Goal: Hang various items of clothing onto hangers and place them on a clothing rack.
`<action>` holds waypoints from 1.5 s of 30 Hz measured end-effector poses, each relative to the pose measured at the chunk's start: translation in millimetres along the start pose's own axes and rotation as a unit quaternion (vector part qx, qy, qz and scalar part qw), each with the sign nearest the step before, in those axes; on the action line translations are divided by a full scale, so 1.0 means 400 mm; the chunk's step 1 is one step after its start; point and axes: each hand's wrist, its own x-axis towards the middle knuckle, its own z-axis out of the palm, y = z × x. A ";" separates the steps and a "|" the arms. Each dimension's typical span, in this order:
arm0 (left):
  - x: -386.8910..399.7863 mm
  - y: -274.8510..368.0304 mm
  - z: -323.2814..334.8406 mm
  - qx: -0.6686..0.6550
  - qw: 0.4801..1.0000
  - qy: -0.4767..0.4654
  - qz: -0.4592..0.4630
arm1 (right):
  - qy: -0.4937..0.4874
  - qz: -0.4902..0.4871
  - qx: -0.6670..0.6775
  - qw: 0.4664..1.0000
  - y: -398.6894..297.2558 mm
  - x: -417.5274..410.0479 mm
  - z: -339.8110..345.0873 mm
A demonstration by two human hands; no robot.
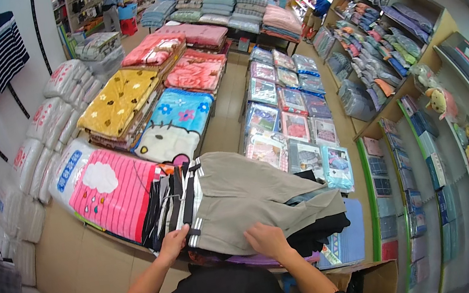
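A pair of grey-beige trousers (240, 186) lies spread before me on top of other garments, its legs pointing right. Black clips (194, 232) of a hanger grip its waistband, which shows white stripes. My left hand (176, 244) pinches the near corner of the waistband beside a clip. Over the near side of the trousers, my right hand (267, 240) has curled fingers against the fabric; it is slightly blurred, and whether it grips cloth is unclear. Several dark garments on hangers (163, 202) lie just left of the waistband. Black cloth (318, 232) shows beneath the trouser legs.
A pink packaged blanket (109, 188) borders the garments on the left. Folded blankets (119, 102) and bagged bedding sets (295, 126) lie in rows ahead. Shelving (372, 217) stands at right, above an open cardboard box (375, 280). Two people (112, 10) are farther back.
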 end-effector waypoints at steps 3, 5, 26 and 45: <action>0.009 -0.020 0.005 0.007 1.000 0.005 -0.003 | -0.001 0.012 0.020 1.000 0.036 -0.044 0.002; 0.017 -0.036 0.003 0.000 1.000 0.009 -0.020 | -0.002 0.025 0.018 1.000 0.037 -0.065 -0.007; -0.010 -0.024 0.045 0.001 0.999 0.031 -0.019 | 0.033 -0.004 0.067 0.997 0.082 -0.134 -0.037; 0.000 -0.034 0.040 0.003 0.999 0.038 -0.026 | -0.001 -0.019 0.039 0.999 0.085 -0.104 -0.061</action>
